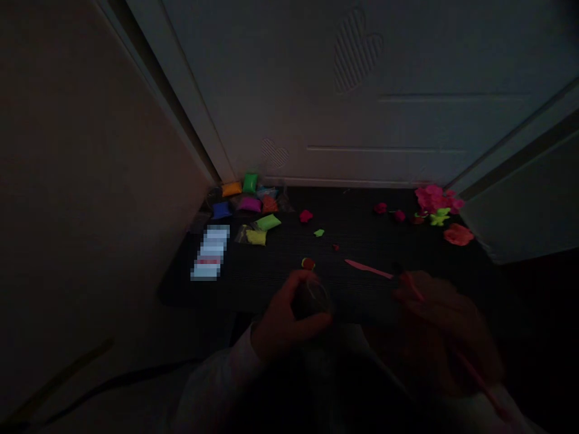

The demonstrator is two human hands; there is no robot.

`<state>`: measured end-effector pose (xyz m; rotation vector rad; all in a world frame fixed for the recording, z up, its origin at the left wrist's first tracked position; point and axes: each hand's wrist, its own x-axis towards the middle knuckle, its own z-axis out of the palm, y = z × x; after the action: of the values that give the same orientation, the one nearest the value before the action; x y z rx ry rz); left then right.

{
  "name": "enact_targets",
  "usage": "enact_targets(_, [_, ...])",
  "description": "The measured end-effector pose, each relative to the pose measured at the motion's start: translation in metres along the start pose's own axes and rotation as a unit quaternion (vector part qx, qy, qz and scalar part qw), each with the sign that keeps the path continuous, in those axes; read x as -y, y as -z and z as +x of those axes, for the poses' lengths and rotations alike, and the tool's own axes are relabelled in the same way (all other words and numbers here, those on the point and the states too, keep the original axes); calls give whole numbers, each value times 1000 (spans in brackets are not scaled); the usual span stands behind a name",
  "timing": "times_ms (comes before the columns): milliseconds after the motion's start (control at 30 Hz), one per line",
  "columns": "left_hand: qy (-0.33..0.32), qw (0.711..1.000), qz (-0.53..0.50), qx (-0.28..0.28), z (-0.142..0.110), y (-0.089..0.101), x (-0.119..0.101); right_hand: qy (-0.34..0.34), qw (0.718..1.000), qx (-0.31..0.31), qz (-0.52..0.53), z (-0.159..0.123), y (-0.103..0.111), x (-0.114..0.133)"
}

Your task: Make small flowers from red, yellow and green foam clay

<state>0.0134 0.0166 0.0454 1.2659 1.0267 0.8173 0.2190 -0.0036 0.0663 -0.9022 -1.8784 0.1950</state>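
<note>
The light is dim. My left hand [284,319] curls around a clear, see-through container [316,295] at the near edge of the dark table; its exact kind is hard to make out. To the right, blurred by motion, my right hand [446,322] grips a slim pink paintbrush [414,286] whose dark tip points up and left. A pink plastic knife [368,269] lies just beyond that tip. Past my left fingers is a small red piece with a yellow rim [308,263]. A tiny red bit [335,247] and a small green piece [319,232] lie farther back.
Bags of coloured clay [250,204] and a lit phone [210,253] occupy the table's left side. Pink flowers [433,199], a yellow-green bear figure [439,217] and a coral flower [458,234] sit at the right. A white door panel [344,126] stands behind.
</note>
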Motion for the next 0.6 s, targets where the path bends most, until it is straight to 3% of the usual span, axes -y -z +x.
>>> enact_targets(67, [23,998,8,-65,7,9,11,-12,1000,12,26,-4,-13,-10])
enact_targets(100, [33,995,-2,-93,10,15,17,-57,997,27,34,-9,-22,-17])
enact_targets(200, [52,976,-65,-201,17,35,34,-151,980,99,-82,-29,-44,-43])
enact_targets(333, [57,944,-161,-283,24,51,38,-127,967,191,-113,-47,-58,-72])
enact_targets(433, [55,925,-223,-304,29,50,33,-100,954,252,-125,-47,-59,-80])
enact_targets(600, [50,925,-245,-284,29,43,31,-83,939,301,-141,-42,-53,-81])
